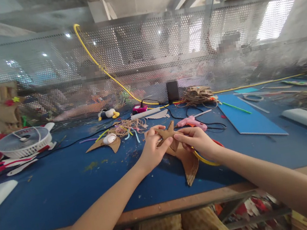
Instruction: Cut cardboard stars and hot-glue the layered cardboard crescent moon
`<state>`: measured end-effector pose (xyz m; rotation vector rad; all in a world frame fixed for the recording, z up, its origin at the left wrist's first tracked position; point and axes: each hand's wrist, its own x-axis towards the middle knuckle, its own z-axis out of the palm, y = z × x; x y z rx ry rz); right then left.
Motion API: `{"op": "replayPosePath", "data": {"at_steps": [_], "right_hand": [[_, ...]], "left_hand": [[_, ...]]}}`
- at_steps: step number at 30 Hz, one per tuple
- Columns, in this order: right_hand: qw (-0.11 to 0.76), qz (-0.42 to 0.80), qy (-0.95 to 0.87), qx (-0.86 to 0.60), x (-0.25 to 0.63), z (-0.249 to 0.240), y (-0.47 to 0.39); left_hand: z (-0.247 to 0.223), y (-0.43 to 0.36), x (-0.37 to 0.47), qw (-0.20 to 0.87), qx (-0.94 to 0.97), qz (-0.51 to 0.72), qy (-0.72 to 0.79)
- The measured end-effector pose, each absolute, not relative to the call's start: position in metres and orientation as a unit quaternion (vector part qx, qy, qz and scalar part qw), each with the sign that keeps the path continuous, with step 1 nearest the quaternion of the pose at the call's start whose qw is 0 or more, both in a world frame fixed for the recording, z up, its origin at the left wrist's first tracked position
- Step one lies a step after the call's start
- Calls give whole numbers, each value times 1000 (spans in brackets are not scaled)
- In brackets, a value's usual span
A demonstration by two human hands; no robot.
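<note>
Between my two hands is a brown cardboard star, held up over the blue table. My left hand pinches its left side with the thumb on the front face. From the other side my right hand grips an arm of the star, thumb and forefinger pressed to its edge. Just below lies a curved brown cardboard piece with layered edges. A yellow ring-like strip shows partly under my right hand. Behind that hand rests a pink glue gun.
Another cardboard cutout with a white roll lies left, near tangled strings. A white fan sits far left. To the right are a blue board and a green stick. A perforated metal screen stands behind the table.
</note>
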<state>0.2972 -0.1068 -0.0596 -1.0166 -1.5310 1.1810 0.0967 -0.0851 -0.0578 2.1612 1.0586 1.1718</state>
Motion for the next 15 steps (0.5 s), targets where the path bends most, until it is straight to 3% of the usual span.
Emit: {"op": "replayPosePath", "data": {"at_steps": [5,8,11,13,15], "right_hand": [[462,464,-620,-432,296,-59,-106],[448,336,-683,-469,302,-47,-104],[275,66,-780,-559,321,-29,-109],[91,-20,-783,-615,337,-22,-116],[-11,-59,-762,-645,352,-24,-126]], "left_hand": [[-64,-79,100,325,707,491,392],[-66,-76,101,468,596,534,375],[-65,-72,99,543,504,568,359],[-65,-68,97,541,481,588,359],[-67,-64,95,530,474,600,366]]}}
